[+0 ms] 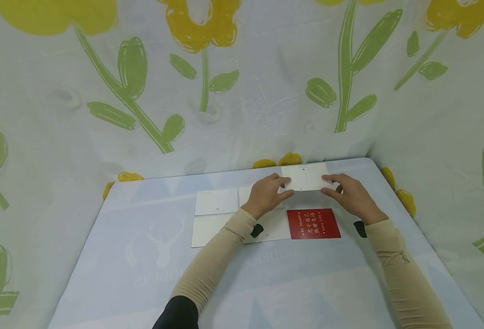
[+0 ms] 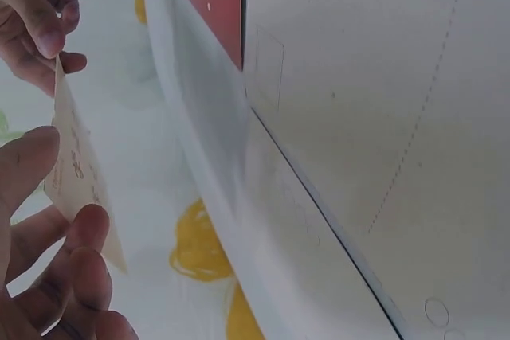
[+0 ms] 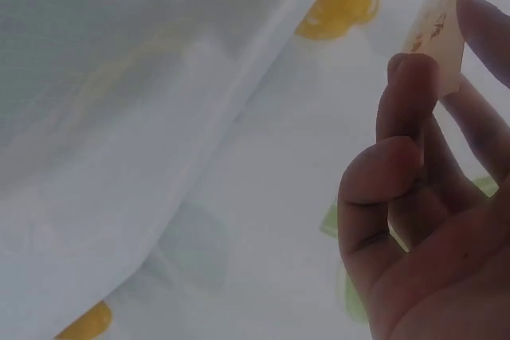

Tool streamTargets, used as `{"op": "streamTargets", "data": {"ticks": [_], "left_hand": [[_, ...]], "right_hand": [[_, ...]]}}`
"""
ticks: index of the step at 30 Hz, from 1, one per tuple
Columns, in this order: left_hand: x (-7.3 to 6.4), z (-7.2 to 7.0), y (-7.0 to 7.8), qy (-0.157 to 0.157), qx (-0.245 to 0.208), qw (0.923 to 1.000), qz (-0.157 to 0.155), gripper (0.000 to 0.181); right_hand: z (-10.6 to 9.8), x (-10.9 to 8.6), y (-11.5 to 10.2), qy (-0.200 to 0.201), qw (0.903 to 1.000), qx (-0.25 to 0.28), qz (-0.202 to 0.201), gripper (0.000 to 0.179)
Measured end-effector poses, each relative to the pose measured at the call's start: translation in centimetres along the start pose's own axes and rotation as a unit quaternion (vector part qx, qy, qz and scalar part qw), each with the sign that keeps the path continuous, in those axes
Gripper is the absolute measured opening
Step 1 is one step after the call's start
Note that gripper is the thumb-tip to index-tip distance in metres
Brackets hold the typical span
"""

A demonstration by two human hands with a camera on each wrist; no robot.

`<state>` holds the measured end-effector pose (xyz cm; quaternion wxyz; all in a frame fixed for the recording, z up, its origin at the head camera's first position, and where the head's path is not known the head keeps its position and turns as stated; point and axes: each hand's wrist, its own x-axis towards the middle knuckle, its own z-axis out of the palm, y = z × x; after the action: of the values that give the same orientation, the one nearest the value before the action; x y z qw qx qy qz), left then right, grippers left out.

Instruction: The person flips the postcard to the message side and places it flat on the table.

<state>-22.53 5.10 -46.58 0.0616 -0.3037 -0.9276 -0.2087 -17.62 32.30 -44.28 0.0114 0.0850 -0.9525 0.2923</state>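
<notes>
A white postcard (image 1: 305,176) is held up above the far right part of the table. My left hand (image 1: 266,194) pinches its left edge between thumb and fingers, and my right hand (image 1: 353,196) pinches its right edge. Brownish print shows on the card's other face (image 2: 76,157) in the left wrist view. Just nearer than the held card, a red postcard (image 1: 313,224) with white lettering lies flat. To its left are several white postcards (image 1: 217,202) in two rows, partly hidden by my left hand and forearm. One of them shows a dotted line and a small printed box.
A pale blue-white cloth (image 1: 159,274) with a faint deer-head print covers the table. Behind and beside it hangs a white curtain (image 1: 266,114) with yellow flowers and green leaves. The table's far edge runs close behind the held card.
</notes>
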Motion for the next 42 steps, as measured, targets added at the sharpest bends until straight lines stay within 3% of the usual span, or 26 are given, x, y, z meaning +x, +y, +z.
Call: {"op": "streamTargets", "data": {"ticks": [4,13,18,42], "left_hand": [[0.0,0.3,0.2,-0.008,0.003,1.0000,0.004,0.047],[0.0,1.1,0.5,-0.069,0.022,0.9973,-0.011,0.045],[0.0,1.5,0.7,-0.087,0.014,0.9960,-0.017,0.043],[0.3,2.8,0.2,-0.115,-0.017,0.9930,-0.020,0.039]], "right_hand": [[0.1,-0.1,0.0,-0.001,1.0000,-0.009,-0.003,0.050],[0.5,0.0,0.1,-0.011,0.9996,-0.027,-0.004,0.046],[0.7,0.0,0.4,-0.022,0.9994,-0.027,-0.006,0.043],[2.0,0.6,1.7,-0.087,0.9952,-0.031,0.032,0.043]]}}
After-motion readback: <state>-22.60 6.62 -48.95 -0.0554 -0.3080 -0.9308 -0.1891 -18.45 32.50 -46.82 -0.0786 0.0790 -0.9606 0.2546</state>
